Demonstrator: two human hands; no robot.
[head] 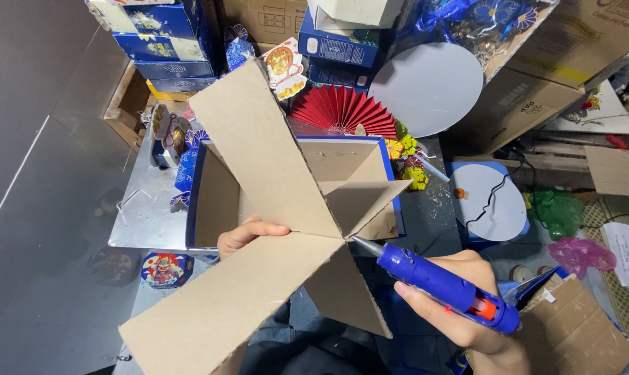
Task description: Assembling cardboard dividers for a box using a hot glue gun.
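Gripping blue glue gun [443,285], right hand [460,305]; left hand [241,235] pinching cardboard divider [272,208] inside blue box [197,201].

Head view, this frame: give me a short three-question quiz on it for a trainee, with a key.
1. True or false: the right hand holds a blue glue gun.
2. Where does the glue gun's metal nozzle point?
A. at the red paper fan
B. at the spot where the cardboard panels cross
C. at the white round board
3. Fill in: the left hand grips the crossed cardboard panels, and behind them sits an open ____ lined with cardboard.

Key:
1. True.
2. B; the tip sits right beside the crossing.
3. Blue box.
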